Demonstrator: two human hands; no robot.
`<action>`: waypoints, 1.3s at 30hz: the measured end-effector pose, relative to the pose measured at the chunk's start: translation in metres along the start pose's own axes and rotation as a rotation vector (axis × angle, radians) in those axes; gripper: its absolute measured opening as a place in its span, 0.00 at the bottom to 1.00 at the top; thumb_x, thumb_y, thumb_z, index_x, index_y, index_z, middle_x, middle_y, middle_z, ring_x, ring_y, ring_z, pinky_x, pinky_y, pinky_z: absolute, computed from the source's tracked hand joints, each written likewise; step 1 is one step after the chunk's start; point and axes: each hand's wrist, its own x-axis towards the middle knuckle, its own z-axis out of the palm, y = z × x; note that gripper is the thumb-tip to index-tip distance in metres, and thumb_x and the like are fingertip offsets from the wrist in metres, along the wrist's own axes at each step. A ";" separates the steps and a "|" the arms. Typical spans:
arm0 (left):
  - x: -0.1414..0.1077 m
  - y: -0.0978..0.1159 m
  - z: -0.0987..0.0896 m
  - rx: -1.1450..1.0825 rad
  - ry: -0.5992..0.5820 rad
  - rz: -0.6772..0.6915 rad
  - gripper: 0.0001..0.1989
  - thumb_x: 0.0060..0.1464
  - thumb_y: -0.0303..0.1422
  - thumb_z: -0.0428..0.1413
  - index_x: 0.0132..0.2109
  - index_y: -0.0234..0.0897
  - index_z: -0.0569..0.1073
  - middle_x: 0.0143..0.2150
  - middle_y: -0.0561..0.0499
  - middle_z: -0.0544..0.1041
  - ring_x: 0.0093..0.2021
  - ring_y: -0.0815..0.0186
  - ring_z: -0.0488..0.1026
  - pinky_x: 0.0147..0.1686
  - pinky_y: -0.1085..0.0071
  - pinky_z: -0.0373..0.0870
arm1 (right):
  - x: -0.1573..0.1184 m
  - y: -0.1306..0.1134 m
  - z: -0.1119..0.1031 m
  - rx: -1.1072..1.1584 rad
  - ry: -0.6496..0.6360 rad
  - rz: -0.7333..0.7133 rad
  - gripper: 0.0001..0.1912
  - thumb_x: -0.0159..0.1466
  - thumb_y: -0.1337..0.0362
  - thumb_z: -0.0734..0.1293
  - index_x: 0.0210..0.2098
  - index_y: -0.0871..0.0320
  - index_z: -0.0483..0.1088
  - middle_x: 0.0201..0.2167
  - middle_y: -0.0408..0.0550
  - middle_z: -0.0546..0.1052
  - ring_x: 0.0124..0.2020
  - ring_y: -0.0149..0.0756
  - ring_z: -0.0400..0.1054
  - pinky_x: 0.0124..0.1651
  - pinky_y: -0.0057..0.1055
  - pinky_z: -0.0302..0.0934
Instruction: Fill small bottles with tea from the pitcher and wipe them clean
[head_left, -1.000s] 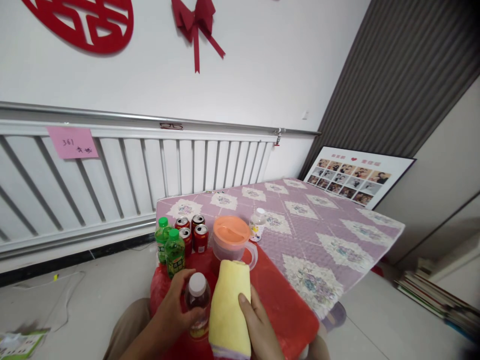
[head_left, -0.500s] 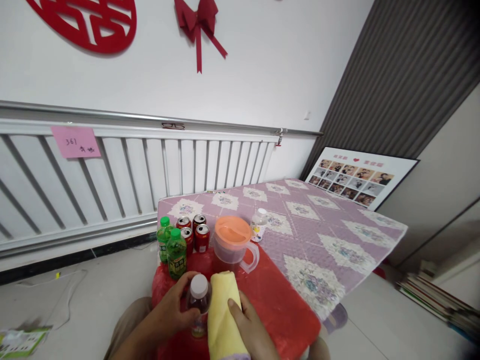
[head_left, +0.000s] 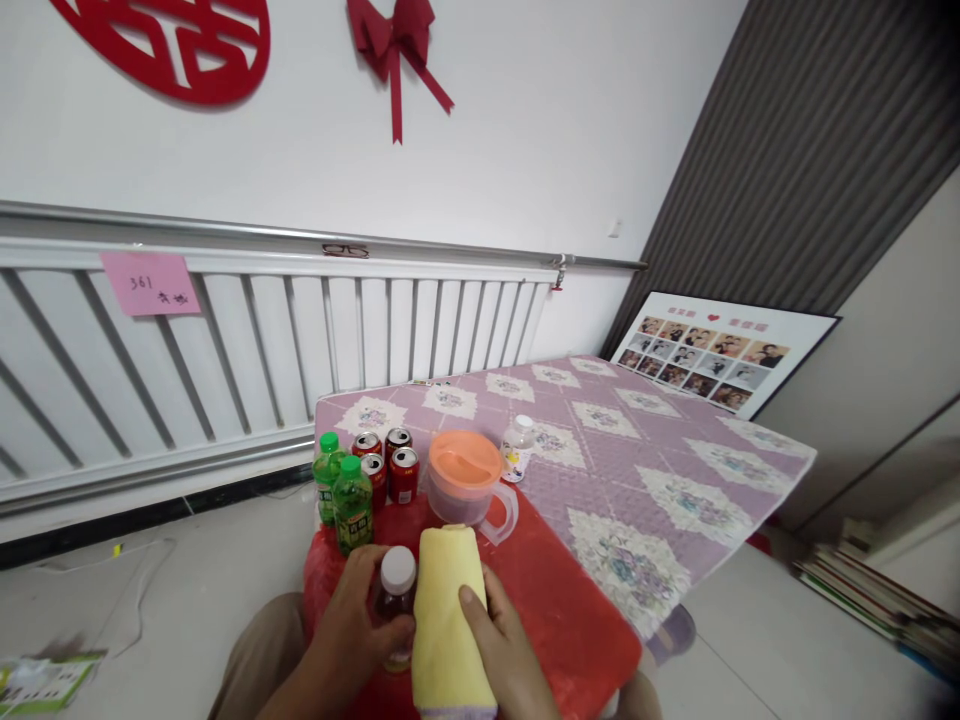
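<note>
My left hand (head_left: 358, 628) is wrapped round a clear bottle (head_left: 396, 600) with a white cap, standing upright at the near side of the red cover (head_left: 551, 600). In my right hand (head_left: 502, 640) is a folded yellow cloth (head_left: 450, 620) with a purple edge, held close beside the bottle. Whether the cloth touches the bottle I cannot tell. Just beyond stands a clear plastic pitcher (head_left: 450, 500) with an orange lid (head_left: 466, 460). To its left are two green-capped bottles (head_left: 352, 510) and several red drink cans (head_left: 403, 475).
A small white-capped bottle (head_left: 517, 448) stands behind the pitcher on the purple floral tablecloth (head_left: 660, 480). Along the wall runs a white radiator (head_left: 390, 330) with a pink note (head_left: 150, 283). A photo board (head_left: 720, 350) leans at the far right. Books (head_left: 855, 600) are stacked at right.
The yellow cloth has shifted slightly and its top end sits higher, covering part of the pitcher's base. My left thumb has moved a little to the right across the bottle.
</note>
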 end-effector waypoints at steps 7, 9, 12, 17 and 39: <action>0.004 0.006 -0.016 0.007 -0.167 0.001 0.29 0.40 0.25 0.56 0.53 0.40 0.66 0.51 0.49 0.75 0.52 0.56 0.72 0.54 0.62 0.68 | 0.002 0.008 -0.014 -0.336 0.041 -0.038 0.25 0.60 0.52 0.67 0.53 0.59 0.71 0.54 0.55 0.76 0.54 0.50 0.69 0.58 0.43 0.58; 0.005 0.007 -0.021 0.022 -0.228 -0.003 0.31 0.41 0.24 0.55 0.56 0.40 0.64 0.54 0.48 0.75 0.54 0.57 0.71 0.57 0.62 0.66 | 0.002 0.008 -0.020 -0.363 0.066 -0.050 0.26 0.59 0.52 0.68 0.52 0.60 0.71 0.54 0.56 0.76 0.55 0.52 0.68 0.59 0.44 0.57; 0.006 0.004 -0.022 0.028 -0.260 -0.008 0.34 0.41 0.23 0.54 0.59 0.41 0.63 0.58 0.48 0.73 0.58 0.56 0.68 0.61 0.60 0.62 | 0.003 0.004 -0.024 -0.322 0.089 -0.060 0.27 0.59 0.50 0.68 0.53 0.59 0.71 0.54 0.57 0.76 0.55 0.52 0.69 0.58 0.45 0.58; 0.006 -0.004 -0.010 0.001 -0.126 0.037 0.34 0.38 0.26 0.59 0.56 0.39 0.65 0.58 0.46 0.71 0.59 0.52 0.67 0.60 0.59 0.63 | 0.000 -0.013 -0.010 -0.005 0.027 0.021 0.28 0.61 0.47 0.67 0.55 0.56 0.67 0.51 0.54 0.78 0.49 0.50 0.73 0.49 0.42 0.66; 0.005 -0.006 -0.011 -0.075 -0.116 -0.027 0.30 0.40 0.23 0.56 0.55 0.38 0.64 0.53 0.45 0.74 0.52 0.55 0.73 0.53 0.59 0.71 | 0.000 -0.024 0.000 0.007 -0.041 0.020 0.31 0.60 0.46 0.67 0.58 0.56 0.65 0.52 0.55 0.78 0.45 0.49 0.75 0.43 0.40 0.68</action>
